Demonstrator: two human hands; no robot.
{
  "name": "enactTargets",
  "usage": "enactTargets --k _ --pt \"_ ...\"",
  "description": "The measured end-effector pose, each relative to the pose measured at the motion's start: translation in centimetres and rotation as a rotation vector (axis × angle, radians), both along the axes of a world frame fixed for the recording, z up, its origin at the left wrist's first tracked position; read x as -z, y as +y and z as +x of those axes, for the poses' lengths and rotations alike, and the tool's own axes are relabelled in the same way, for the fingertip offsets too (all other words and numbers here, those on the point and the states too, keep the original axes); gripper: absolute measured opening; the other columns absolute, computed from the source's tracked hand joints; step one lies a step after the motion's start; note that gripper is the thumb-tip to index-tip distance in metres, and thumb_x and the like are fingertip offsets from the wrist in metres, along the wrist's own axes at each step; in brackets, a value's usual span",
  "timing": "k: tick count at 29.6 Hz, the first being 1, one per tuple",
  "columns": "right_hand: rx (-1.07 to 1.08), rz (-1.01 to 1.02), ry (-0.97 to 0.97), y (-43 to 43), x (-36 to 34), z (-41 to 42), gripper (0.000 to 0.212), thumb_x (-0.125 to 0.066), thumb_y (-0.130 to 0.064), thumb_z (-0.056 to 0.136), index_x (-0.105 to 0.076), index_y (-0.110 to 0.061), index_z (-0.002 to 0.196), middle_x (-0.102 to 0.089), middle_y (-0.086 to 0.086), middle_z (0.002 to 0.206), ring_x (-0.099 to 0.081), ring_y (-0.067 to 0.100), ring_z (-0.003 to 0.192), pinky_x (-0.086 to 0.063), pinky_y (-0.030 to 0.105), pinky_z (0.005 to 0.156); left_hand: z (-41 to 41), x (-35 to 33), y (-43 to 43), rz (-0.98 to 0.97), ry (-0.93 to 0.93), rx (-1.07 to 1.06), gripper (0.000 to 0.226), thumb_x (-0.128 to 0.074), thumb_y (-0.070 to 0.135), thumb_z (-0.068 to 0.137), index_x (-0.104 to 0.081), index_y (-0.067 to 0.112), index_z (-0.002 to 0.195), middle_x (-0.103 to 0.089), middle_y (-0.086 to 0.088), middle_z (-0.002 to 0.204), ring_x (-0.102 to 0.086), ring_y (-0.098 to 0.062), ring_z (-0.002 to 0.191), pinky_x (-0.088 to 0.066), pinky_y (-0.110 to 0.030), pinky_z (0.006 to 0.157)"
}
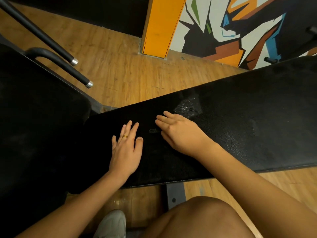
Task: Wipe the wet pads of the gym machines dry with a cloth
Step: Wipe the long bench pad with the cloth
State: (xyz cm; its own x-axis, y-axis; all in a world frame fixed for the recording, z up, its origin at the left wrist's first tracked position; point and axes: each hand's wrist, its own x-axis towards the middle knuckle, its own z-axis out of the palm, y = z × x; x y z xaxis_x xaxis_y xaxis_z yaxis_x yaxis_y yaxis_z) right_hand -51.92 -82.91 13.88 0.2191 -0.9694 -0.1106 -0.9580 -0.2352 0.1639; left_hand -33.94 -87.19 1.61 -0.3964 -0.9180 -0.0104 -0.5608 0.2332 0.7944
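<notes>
A long black bench pad (240, 127) runs from centre to the right edge. A wet patch (187, 105) glistens on it near its far edge. My left hand (126, 148), with a ring on one finger, lies flat on the pad's near left end, fingers straight. My right hand (178, 133) rests on the pad just right of it, fingers extended toward the left, close to the wet patch. A small dark grey thing (154, 130) lies on the pad between the two hands; whether it is cloth I cannot tell. Neither hand holds anything.
A second black pad (37, 121) fills the left side. Two black bars with metal end caps (80, 74) jut out above it. Wooden floor (123, 69) lies beyond, with an orange pillar (161, 26) and a painted wall (231, 28). My knee (205, 219) and shoe (111, 224) are below.
</notes>
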Motion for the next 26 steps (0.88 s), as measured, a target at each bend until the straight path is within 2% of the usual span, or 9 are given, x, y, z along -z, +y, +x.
enactTargets --k 4,8,12,17,23,26 --pt "0.015 -0.045 0.053 5.7 -2.0 -1.5 0.048 -0.04 -0.03 0.101 -0.06 -0.01 0.139 -0.058 0.008 0.145 -0.05 0.031 0.139 -0.043 0.043 0.111 0.1 0.0 0.0 0.002 0.006 0.004 0.054 -0.031 0.038 0.107 -0.023 0.033 0.159 -0.011 0.011 0.168 0.001 -0.003 0.154 0.001 -0.045 0.126" --pt "0.153 -0.183 0.106 8.6 -3.9 -3.7 0.05 -0.036 -0.029 0.102 -0.06 -0.006 0.139 -0.057 0.011 0.146 -0.046 0.032 0.141 -0.034 0.042 0.113 0.1 0.2 -0.1 -0.002 0.012 0.008 0.053 -0.031 0.038 0.107 -0.024 0.033 0.159 -0.011 0.012 0.168 0.001 -0.003 0.154 0.002 -0.045 0.126" --pt "0.239 -0.176 0.164 5.1 -3.6 -4.7 0.045 -0.052 -0.017 0.102 -0.053 0.0 0.143 -0.051 0.018 0.149 -0.038 0.039 0.145 -0.034 0.048 0.116 0.0 0.3 0.0 0.0 0.014 0.008 0.053 -0.032 0.038 0.107 -0.025 0.032 0.159 -0.011 0.012 0.168 0.0 -0.003 0.154 0.001 -0.046 0.126" --pt "0.371 -0.115 0.147 0.7 -4.1 -5.2 0.047 -0.04 -0.018 0.107 -0.041 -0.001 0.151 -0.039 0.017 0.158 -0.022 0.036 0.153 -0.022 0.047 0.122 0.0 0.2 0.0 0.001 0.019 0.011 0.054 -0.031 0.038 0.107 -0.025 0.032 0.159 -0.012 0.011 0.168 0.0 -0.003 0.154 0.0 -0.047 0.126" --pt "0.264 -0.177 0.153 6.8 -4.5 -4.7 0.042 -0.059 -0.017 0.097 -0.06 -0.001 0.136 -0.056 0.018 0.145 -0.043 0.039 0.142 -0.039 0.052 0.113 0.1 0.3 0.0 -0.004 0.018 0.013 0.053 -0.032 0.037 0.107 -0.025 0.032 0.159 -0.011 0.012 0.168 0.0 -0.003 0.154 0.001 -0.047 0.126" --pt "0.261 -0.158 0.139 5.4 -4.8 -5.2 0.04 -0.06 -0.015 0.098 -0.061 0.0 0.135 -0.058 0.018 0.142 -0.046 0.04 0.14 -0.04 0.051 0.111 0.0 0.2 0.0 -0.004 0.03 0.006 0.053 -0.033 0.036 0.107 -0.026 0.032 0.159 -0.011 0.011 0.168 -0.001 -0.003 0.154 0.0 -0.047 0.126"
